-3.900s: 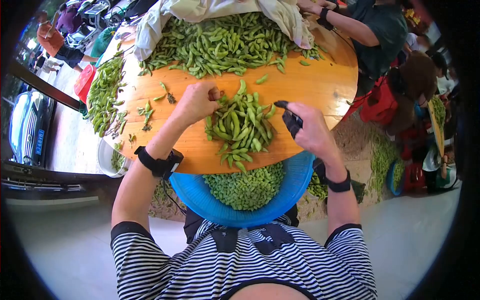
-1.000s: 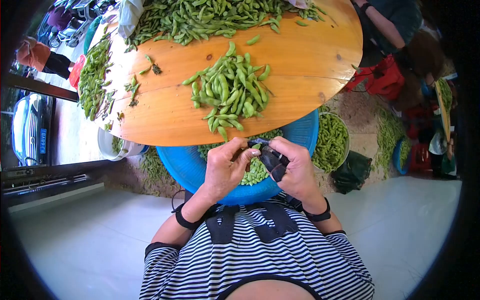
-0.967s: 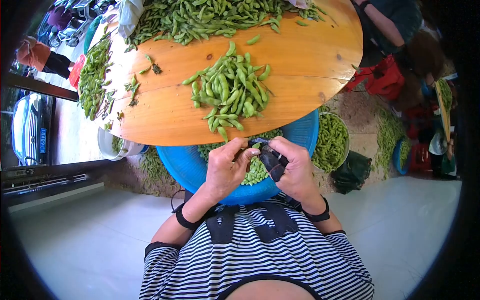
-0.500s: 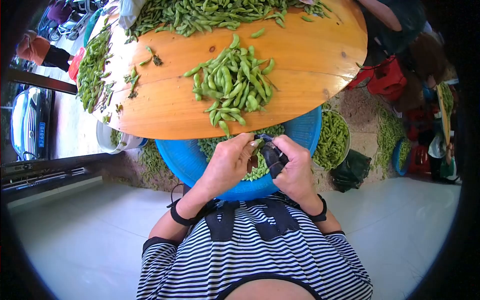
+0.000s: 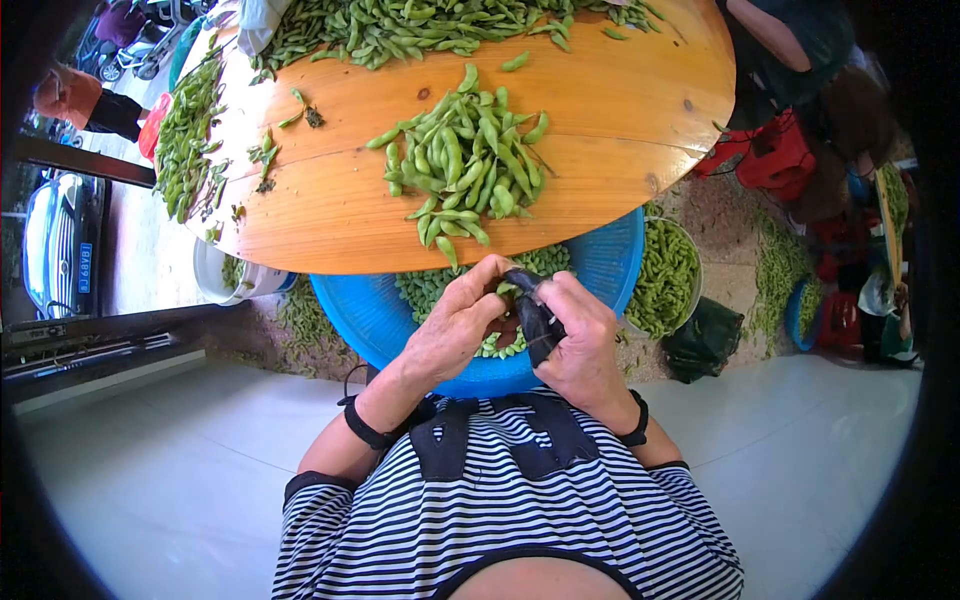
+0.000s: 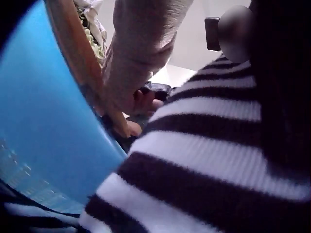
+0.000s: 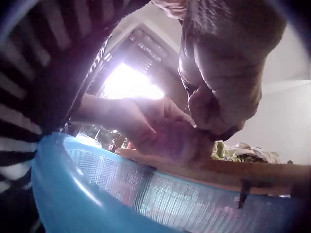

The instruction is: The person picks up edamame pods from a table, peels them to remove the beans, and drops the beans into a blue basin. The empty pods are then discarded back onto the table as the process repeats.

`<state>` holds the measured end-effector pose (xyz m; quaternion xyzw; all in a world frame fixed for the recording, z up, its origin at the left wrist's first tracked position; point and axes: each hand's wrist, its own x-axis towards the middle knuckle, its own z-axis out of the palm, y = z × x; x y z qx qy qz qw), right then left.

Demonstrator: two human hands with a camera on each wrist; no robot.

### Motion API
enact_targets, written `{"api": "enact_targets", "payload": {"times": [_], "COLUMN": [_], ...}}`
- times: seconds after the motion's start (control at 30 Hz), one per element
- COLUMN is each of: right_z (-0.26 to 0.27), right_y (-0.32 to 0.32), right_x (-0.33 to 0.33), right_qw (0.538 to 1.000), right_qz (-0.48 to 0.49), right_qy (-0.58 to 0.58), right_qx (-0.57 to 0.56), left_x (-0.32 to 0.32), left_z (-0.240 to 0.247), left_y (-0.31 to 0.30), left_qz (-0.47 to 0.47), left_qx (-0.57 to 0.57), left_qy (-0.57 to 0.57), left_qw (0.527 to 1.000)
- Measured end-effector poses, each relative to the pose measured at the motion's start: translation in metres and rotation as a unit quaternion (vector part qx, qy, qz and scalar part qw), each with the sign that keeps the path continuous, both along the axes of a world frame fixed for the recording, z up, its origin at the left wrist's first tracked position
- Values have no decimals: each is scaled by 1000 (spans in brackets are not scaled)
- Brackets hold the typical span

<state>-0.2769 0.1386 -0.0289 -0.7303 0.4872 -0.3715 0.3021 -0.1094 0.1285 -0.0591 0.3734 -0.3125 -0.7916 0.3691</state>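
We are seeing a green pod lying between two sets of fingers, above the blue basin, just off the counter's near edge. The left hand is pinching it from the left; the right hand, dark-wrapped fingers curling, is gripping from the right. Both are slanting inward, equally near. We aren't making out its long axis.

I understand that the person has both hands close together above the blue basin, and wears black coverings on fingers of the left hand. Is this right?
Not entirely: the black coverings are on fingers of the right hand, not the left hand, as the head view shows. Both hands are indeed close together above the blue basin.
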Motion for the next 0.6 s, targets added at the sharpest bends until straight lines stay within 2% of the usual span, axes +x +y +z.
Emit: {"api": "enact_targets", "payload": {"times": [0.13, 0.17, 0.2, 0.23, 0.27, 0.3, 0.33, 0.37, 0.4, 0.43, 0.47, 0.53, 0.6], "right_z": [3, 4, 8, 2, 10, 24, 20, 18, 16, 16, 14, 11, 12], "right_y": [-5, -9, -7, -6, -4, -4, -4, -3, -2, 1, 2, -1, -6], "right_x": [-10, -17, -27, -41, -58, -77, -97, -117, -132, -142, -148, -148, -129], "right_qw": [999, 998, 995, 985, 977, 960, 970, 973, 964, 935, 930, 926, 956], "right_qz": [16, 16, -32, -70, -117, -158, -170, -187, -223, -273, -275, -276, -223], "right_qy": [-24, -44, -31, -91, -77, -59, -41, 45, 120, 201, 225, 249, 192], "right_qx": [16, 33, 89, 126, 162, 222, 169, 128, 82, 107, 89, 69, 1], "left_x": [-2, 0, 4, 7, 10, 14, 20, 28, 37, 44, 48, 58, 60], "left_z": [-1, -6, -8, -3, 8, 20, 36, 40, 43, 44, 40, 22, 18], "left_y": [1, 0, -1, 1, 3, 4, 1, -1, -3, -5, -15, -25, -30], "left_qz": [25, -19, -62, -62, -86, -107, -100, -99, -43, 13, 58, 58, 42], "left_qx": [19, -38, -94, -94, -221, -339, -339, -338, -384, -424, -471, -480, -506], "left_qy": [40, -20, -80, -81, -205, -322, -321, -322, -413, -498, -500, -511, -532], "left_qw": [999, 999, 990, 990, 950, 878, 879, 879, 824, 756, 725, 711, 677]}}
